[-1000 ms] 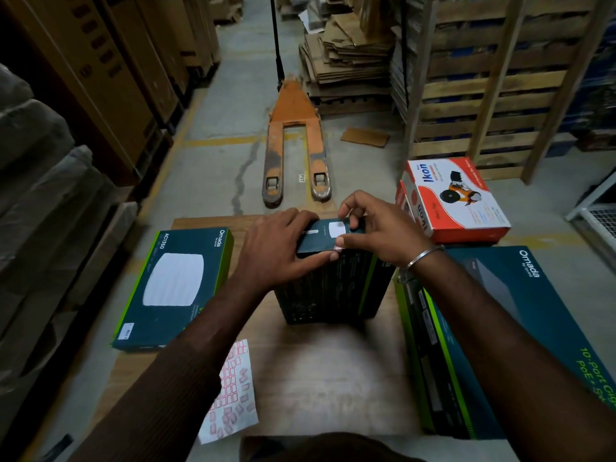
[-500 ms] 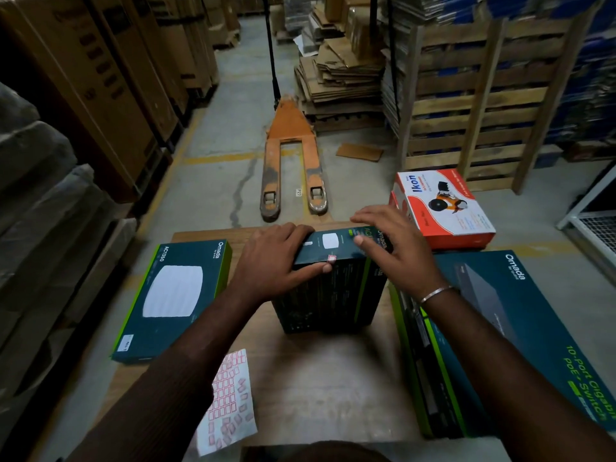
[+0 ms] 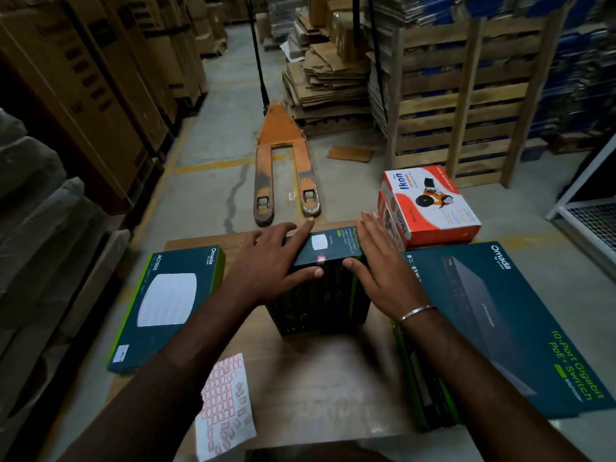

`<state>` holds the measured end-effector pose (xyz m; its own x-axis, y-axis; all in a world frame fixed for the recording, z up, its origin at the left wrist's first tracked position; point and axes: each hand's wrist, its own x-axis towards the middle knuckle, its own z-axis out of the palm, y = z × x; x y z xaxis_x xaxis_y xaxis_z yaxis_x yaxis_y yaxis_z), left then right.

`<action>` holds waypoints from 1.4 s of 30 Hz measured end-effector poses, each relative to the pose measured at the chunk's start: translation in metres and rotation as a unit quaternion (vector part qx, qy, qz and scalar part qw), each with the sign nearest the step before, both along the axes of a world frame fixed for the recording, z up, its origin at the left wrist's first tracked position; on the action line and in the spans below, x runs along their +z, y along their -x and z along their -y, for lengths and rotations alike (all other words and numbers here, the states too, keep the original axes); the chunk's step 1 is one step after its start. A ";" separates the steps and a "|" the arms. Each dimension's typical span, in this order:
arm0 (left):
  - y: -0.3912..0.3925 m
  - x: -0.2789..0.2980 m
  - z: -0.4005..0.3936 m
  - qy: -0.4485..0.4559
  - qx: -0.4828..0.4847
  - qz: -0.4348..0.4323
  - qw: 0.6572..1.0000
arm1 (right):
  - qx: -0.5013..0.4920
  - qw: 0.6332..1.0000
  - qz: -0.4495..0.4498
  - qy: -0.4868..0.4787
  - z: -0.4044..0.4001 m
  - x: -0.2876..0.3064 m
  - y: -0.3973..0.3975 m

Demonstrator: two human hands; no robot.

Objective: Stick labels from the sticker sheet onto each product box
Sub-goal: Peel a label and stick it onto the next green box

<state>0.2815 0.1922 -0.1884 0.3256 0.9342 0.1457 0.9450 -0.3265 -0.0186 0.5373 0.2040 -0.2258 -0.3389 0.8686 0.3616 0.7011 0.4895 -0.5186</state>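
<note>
Both hands have slid apart since a second ago: the right hand [image 3: 383, 265], then pinching a label at the top, now lies flat with straight fingers along the right edge of the upright stack of dark teal product boxes [image 3: 321, 291] mid-table. Left hand [image 3: 271, 261] rests spread on its left edge, thumb below the small red-and-white label [image 3: 321, 260] (stuck near the front edge). A red-and-white sticker sheet [image 3: 225, 401] lies on the wooden table [image 3: 326, 378], nearer the person.
</note>
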 end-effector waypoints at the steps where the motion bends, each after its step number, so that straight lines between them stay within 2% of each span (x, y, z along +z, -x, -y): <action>1: -0.006 0.001 0.001 0.001 -0.007 0.003 1.000 | -0.005 0.999 -0.033 0.015 0.001 -0.002 0.002; 4: -0.031 0.003 -0.001 0.001 -0.039 0.014 0.999 | -0.024 0.991 -0.118 0.057 0.004 -0.009 0.004; 7: -0.059 0.006 -0.007 0.004 -0.078 0.011 0.997 | -0.026 0.985 -0.152 0.082 0.010 -0.011 0.001; 9: -0.075 0.009 -0.013 0.013 -0.099 -0.011 0.995 | -0.033 0.979 -0.179 0.094 0.012 -0.017 -0.001; 12: -0.090 0.014 -0.026 0.043 -0.112 -0.061 0.991 | -0.027 0.957 -0.232 0.174 0.014 -0.028 -0.007; 16: -0.104 0.024 -0.037 0.087 -0.109 -0.102 0.985 | -0.040 0.962 -0.146 0.225 0.014 -0.063 -0.017; 20: -0.109 0.032 -0.039 0.073 -0.097 -0.078 0.990 | -0.042 0.954 -0.076 0.287 0.008 -0.089 -0.027; 24: -0.093 0.039 -0.035 0.079 -0.106 0.007 0.991 | -0.014 0.951 -0.096 0.295 0.014 -0.082 -0.029; 27: -0.053 0.050 -0.033 0.104 -0.098 0.137 0.980 | 0.013 0.947 -0.089 0.309 0.006 -0.078 -0.030; 29: -0.018 0.057 -0.028 0.125 -0.103 0.268 0.950 | 0.004 0.951 -0.095 0.296 -0.006 -0.077 -0.028; 31: 0.015 0.059 -0.016 0.152 -0.102 0.414 0.891 | -0.011 0.958 -0.089 0.274 -0.020 -0.069 -0.027; 33: 0.044 0.050 -0.005 0.154 -0.077 0.500 0.849 | -0.024 0.964 -0.075 0.255 -0.034 -0.058 -0.023; 38: 0.111 -0.017 0.015 0.137 0.042 0.574 0.806 | 0.027 0.978 0.013 0.205 -0.050 -0.052 -0.009; 40: 0.129 -0.043 0.023 0.144 0.095 0.570 0.803 | 0.043 0.984 0.014 0.172 -0.043 -0.045 -0.003; 42: 0.138 -0.061 0.030 0.150 0.128 0.541 0.818 | 0.049 0.989 0.007 0.138 -0.037 -0.042 0.001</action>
